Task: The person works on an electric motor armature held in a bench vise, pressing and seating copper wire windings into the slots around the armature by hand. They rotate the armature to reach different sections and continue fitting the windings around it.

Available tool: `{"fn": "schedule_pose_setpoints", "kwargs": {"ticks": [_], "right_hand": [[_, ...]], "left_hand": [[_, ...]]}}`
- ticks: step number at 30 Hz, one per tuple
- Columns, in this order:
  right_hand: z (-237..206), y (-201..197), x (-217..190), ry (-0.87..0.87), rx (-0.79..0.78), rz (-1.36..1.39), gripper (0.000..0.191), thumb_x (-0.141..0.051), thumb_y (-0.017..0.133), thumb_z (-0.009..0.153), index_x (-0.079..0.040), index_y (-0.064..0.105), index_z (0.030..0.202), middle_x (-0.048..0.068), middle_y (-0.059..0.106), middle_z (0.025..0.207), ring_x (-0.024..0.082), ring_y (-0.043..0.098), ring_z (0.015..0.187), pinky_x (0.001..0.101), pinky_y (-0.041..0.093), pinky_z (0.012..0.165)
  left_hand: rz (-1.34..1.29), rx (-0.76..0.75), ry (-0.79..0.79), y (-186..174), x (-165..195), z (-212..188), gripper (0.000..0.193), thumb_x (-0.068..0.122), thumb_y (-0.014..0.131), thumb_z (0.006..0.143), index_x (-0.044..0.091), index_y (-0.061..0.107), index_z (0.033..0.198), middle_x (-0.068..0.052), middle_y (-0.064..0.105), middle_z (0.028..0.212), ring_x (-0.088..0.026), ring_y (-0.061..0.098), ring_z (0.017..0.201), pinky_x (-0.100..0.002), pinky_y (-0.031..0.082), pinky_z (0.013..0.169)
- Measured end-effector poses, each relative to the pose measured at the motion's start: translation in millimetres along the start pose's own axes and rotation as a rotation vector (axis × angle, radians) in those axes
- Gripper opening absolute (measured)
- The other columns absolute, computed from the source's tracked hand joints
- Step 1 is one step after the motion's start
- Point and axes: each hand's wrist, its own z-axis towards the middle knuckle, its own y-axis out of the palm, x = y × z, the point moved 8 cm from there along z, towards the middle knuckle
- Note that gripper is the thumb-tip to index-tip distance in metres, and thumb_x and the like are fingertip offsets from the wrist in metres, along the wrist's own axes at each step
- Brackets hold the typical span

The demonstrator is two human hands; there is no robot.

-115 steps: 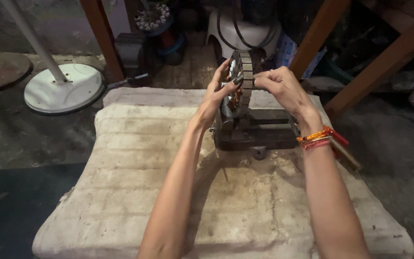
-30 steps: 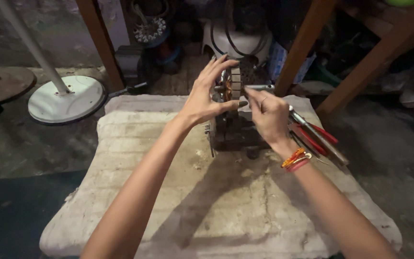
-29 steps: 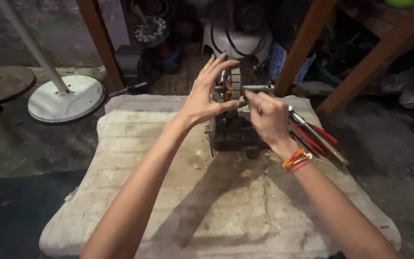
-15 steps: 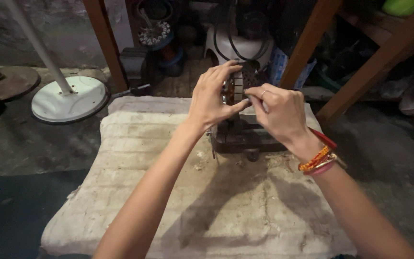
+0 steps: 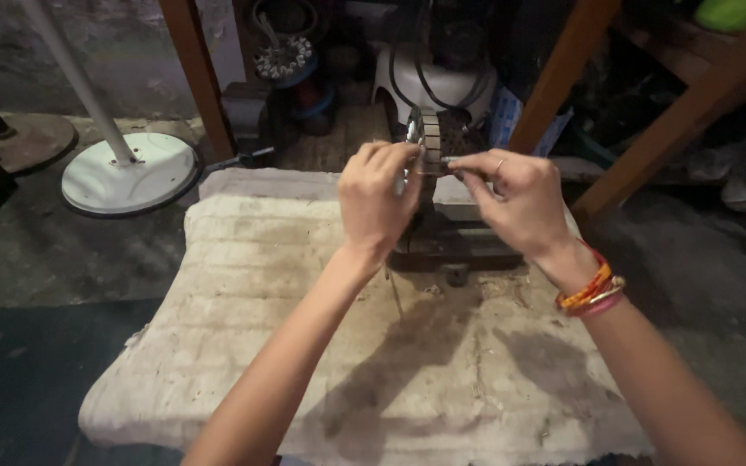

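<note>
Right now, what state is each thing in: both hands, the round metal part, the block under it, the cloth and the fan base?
Left hand: fingers closed on the ring's left side.
Right hand: fingers pinched at the ring's right edge.
Ribbed metal ring: upright on edge, held between both hands.
Dark metal block: resting on the cloth, under the ring.
Cloth: spread flat, stained.
White round fan base: on the floor, pole tilted.

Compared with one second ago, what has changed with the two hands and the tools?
The right hand no longer holds the red-handled pliers; none show now. It pinches at the round ribbed metal motor core. The left hand stays on the core, which remains standing in the dark metal vise on the grey mat.
</note>
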Motion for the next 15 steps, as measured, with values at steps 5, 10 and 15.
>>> {"fn": "schedule_pose_setpoints", "kwargs": {"ticks": [5,10,15], "right_hand": [[8,13,40,0.263,-0.184,0.345,0.016,-0.005,0.073,0.094,-0.008,0.081,0.108,-0.002,0.068,0.065,0.001,0.042,0.049,0.0216,0.029,0.044],[23,10,55,0.225,-0.139,0.332,0.015,-0.004,0.072,0.094,-0.007,0.08,0.107,-0.004,0.068,0.064,0.0,0.047,0.049,0.0198,0.032,0.043],[32,14,50,0.085,0.032,0.172,0.015,-0.003,0.073,0.097,-0.006,0.081,0.109,-0.003,0.068,0.066,0.002,0.051,0.052,0.0202,0.036,0.047]], "left_hand": [[-0.148,-0.116,-0.173,0,-29,-4,0.014,0.007,0.072,0.09,0.006,0.075,0.103,-0.011,0.074,0.09,-0.026,0.071,0.079,-0.038,0.056,0.072],[-0.066,-0.187,-0.073,1,-36,3,0.008,0.009,0.072,0.09,0.007,0.076,0.097,-0.012,0.075,0.088,-0.028,0.072,0.081,-0.04,0.056,0.073],[-0.079,-0.19,-0.308,9,-52,5,0.012,0.016,0.07,0.087,0.007,0.078,0.09,-0.01,0.077,0.08,-0.025,0.076,0.072,-0.034,0.058,0.068]]}}
